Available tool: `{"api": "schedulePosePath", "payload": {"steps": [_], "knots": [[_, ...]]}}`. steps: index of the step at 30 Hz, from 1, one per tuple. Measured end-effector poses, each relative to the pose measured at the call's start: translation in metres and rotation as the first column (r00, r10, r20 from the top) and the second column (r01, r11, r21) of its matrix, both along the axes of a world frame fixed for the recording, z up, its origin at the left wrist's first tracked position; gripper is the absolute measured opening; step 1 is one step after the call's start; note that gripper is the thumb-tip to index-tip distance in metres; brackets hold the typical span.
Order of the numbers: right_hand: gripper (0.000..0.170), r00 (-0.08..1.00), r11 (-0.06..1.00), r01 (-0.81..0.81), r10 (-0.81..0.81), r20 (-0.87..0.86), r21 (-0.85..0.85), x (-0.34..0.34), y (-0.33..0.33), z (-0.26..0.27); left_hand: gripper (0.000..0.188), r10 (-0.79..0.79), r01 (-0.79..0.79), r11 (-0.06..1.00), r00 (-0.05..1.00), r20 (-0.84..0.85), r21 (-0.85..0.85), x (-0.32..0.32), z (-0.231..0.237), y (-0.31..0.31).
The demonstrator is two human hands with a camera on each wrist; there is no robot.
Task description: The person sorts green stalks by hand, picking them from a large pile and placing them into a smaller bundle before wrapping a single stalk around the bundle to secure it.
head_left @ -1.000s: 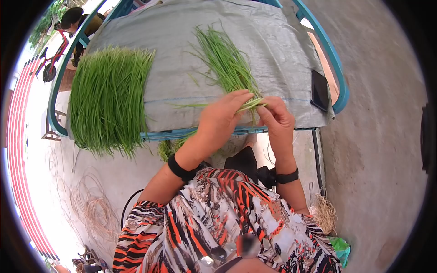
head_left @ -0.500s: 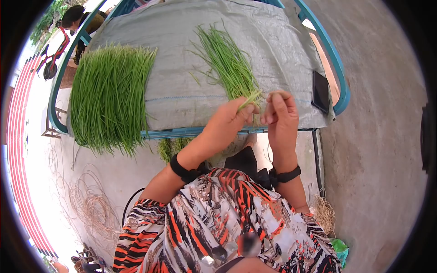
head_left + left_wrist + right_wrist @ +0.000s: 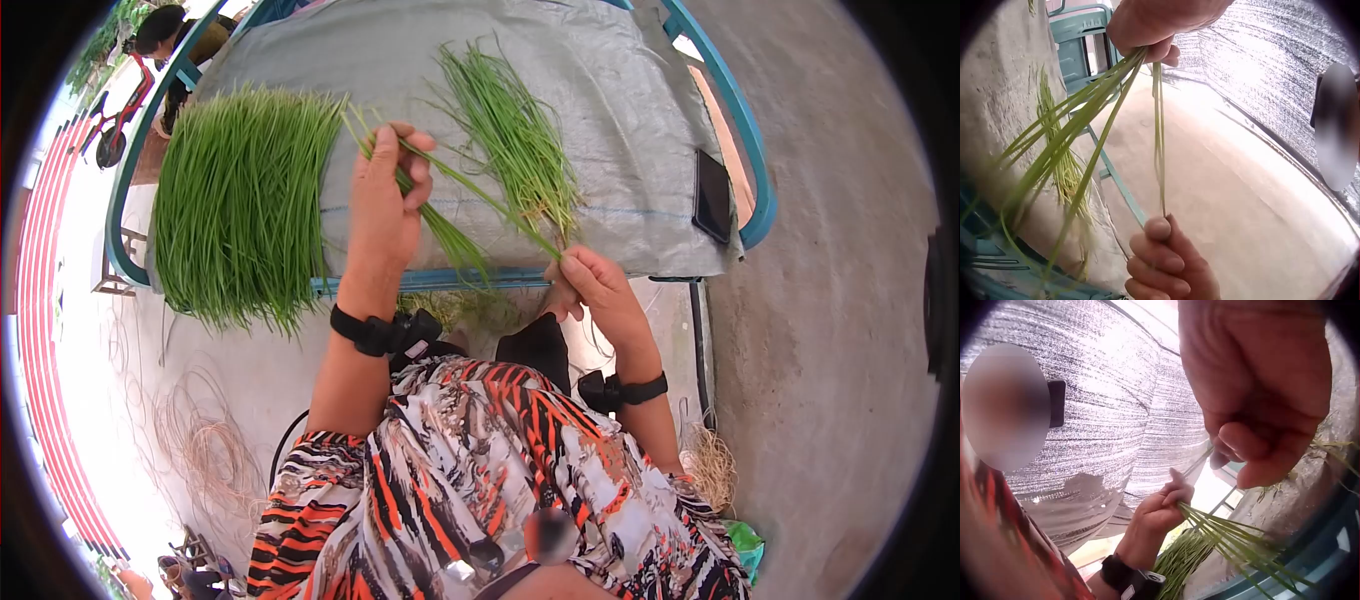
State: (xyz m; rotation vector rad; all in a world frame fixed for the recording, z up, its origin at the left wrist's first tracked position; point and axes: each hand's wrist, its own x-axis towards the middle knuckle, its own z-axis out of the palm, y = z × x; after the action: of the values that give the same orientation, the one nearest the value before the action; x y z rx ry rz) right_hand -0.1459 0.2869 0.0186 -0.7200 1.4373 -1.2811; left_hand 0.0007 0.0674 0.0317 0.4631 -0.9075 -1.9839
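Observation:
My left hand (image 3: 388, 205) grips a small bunch of chives (image 3: 452, 238), whose long green leaves hang down past the palm in the head view. From its fingers a thin strand of chives (image 3: 485, 198) runs taut to my right hand (image 3: 605, 295), which pinches the lower end between thumb and forefinger. The left wrist view shows this strand (image 3: 1159, 137) upright between the two hands. A loose heap of chives (image 3: 510, 140) lies on the grey sheet (image 3: 390, 70), just beyond the right hand. Left of the left hand, a thick, neatly lined-up pile of chives (image 3: 245, 200) overhangs the front edge.
A blue-green frame (image 3: 745, 130) rails the covered surface. A phone (image 3: 712, 195) lies at its right side. Below, more greens (image 3: 455, 303) show under the front edge, with coiled straw-coloured strands (image 3: 210, 450) on the floor. Another person (image 3: 185, 40) is at the far left.
The hands have drawn apart. My left hand moved left and away with its bunch, toward the big pile; my right hand came slightly nearer my body and now pinches the strand's end.

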Motion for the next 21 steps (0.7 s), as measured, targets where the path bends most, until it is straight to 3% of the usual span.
{"api": "schedulePosePath", "payload": {"steps": [6,10,15,21], "knots": [[0.029,0.993,0.993,0.117,-0.116,0.03,-0.034,-0.001,0.018,-0.017,0.019,0.051,-0.027,0.982,0.991,-0.123,0.188,0.01,-0.025,-0.026],[0.03,0.973,0.975,0.217,-0.22,-0.075,-0.052,0.001,0.022,-0.018,0.018,0.039,0.004,0.974,0.982,-0.185,0.226,0.012,-0.037,-0.032],[0.031,0.88,0.864,0.456,-0.474,-0.04,-0.211,0.002,0.018,-0.023,0.017,0.006,0.037,0.969,0.985,-0.173,0.245,0.012,-0.041,-0.027],[0.032,0.783,0.748,0.578,-0.621,-0.036,-0.326,-0.01,0.021,-0.019,0.018,0.079,-0.054,0.975,0.991,-0.108,0.218,0.017,-0.044,-0.034]]}}
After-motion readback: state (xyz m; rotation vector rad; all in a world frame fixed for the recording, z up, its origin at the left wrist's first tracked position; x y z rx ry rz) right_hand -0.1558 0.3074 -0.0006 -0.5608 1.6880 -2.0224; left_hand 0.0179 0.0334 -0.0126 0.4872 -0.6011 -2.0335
